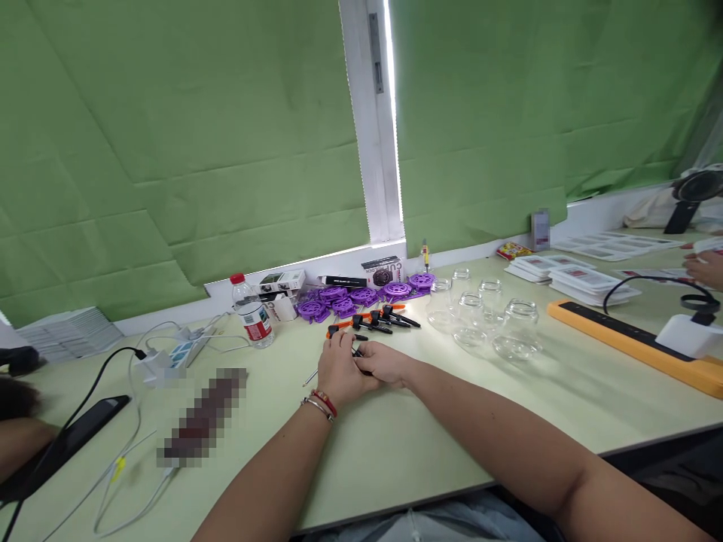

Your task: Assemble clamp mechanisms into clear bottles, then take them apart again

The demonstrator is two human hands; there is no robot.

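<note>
My left hand and my right hand meet at the middle of the table. Both have their fingers curled in around a small black part, mostly hidden between them. A thin metal rod pokes out to the left of my left hand. Just beyond my fingers lies a row of black-and-orange pieces with rod-like black ends. Behind those, several purple openwork plastic pieces are heaped together.
Several clear glass jars stand to the right, past them an orange power strip and stacked white cards. A red-capped bottle, cables and a pixelated object are on the left. Other people's arms show at both sides.
</note>
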